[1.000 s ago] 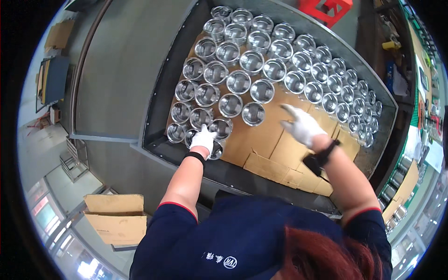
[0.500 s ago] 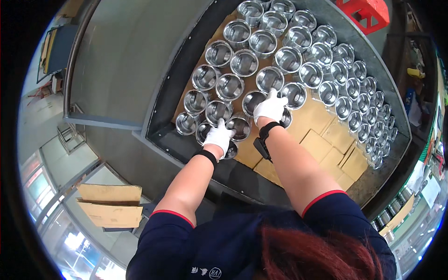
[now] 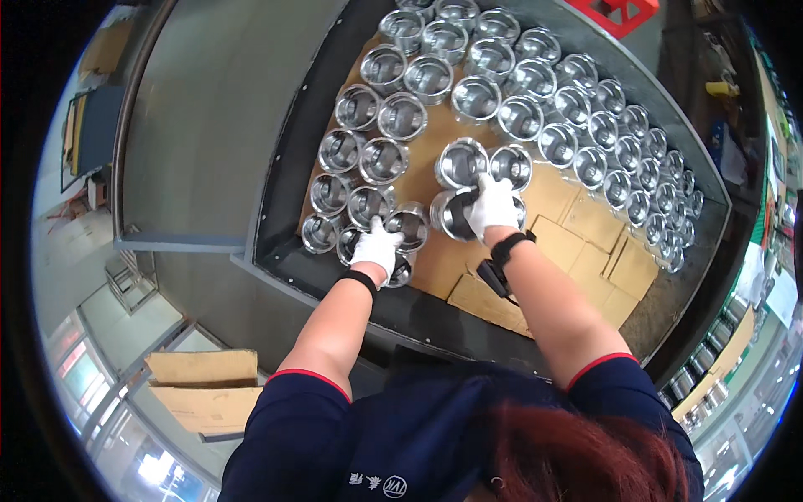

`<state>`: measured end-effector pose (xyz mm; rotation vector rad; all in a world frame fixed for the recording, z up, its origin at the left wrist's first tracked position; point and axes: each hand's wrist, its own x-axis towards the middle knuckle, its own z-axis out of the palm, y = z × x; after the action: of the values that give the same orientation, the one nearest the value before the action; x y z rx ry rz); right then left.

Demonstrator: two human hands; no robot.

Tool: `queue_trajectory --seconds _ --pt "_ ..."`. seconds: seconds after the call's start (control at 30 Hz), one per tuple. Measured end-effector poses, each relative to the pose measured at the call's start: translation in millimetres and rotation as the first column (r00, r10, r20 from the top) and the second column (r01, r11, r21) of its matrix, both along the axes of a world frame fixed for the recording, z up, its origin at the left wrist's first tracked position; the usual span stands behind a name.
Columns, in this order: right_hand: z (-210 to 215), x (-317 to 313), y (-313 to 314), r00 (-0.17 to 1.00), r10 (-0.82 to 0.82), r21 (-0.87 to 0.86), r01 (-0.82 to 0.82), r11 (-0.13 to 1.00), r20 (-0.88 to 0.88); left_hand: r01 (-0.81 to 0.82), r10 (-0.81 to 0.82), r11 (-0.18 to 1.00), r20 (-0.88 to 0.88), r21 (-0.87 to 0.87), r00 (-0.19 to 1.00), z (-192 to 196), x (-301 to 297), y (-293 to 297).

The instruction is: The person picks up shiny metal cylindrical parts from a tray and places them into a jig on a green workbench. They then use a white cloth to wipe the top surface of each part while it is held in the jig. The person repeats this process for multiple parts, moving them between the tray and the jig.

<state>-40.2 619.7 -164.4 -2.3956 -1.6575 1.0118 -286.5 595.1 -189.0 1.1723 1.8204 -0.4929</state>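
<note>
Left hand point(image 3: 376, 248): fingers over metal cylinders point(image 3: 408, 227), left of centre, lower half; grip firm or loose, I can't tell!
Right hand point(image 3: 492, 207): grasping rims in the four-cylinder cluster point(image 3: 462, 161), mid-frame!
Cardboard point(image 3: 456, 266): right below; best keep everything level, rims from knocking.

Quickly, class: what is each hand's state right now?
Left hand: at metal cylinders; whether it grips one cannot be told.
Right hand: over another cylinder cluster; grip cannot be told.
</note>
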Motion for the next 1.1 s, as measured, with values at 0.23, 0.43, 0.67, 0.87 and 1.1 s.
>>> queue_trajectory --seconds 0.23,0.43,0.67,0.87,1.1 --pt "86.1 108.8 -102.3 0.901 -0.151 -0.106 0.118 0.987 -0.407 0.008 -0.01 0.99 0.009 0.143 1.0 8.6 12.2 -9.2" --pt "173.1 215.9 -258.7 0.893 -0.398 -0.048 0.397 0.916 -0.212 0.493 -0.472 0.855 -0.154 0.159 0.868 29.2 28.9 -11.3" --pt "304.1 341.8 -383.7 0.748 -0.634 0.185 0.663 0.726 -0.195 0.792 -0.843 0.503 -0.003 0.346 0.538 -21.3 44.6 -10.5" --pt "415.2 494.7 -465.6 0.817 -0.57 0.434 0.547 0.716 -0.09 0.16 -0.359 0.897 0.468 0.412 0.808 6.0 137.1 -63.9" --pt "408.4 727.9 -548.5 0.72 -0.56 0.559 0.286 0.778 0.41 0.442 -0.676 0.597 0.122 0.67 0.727 188.1 335.6 -159.8"
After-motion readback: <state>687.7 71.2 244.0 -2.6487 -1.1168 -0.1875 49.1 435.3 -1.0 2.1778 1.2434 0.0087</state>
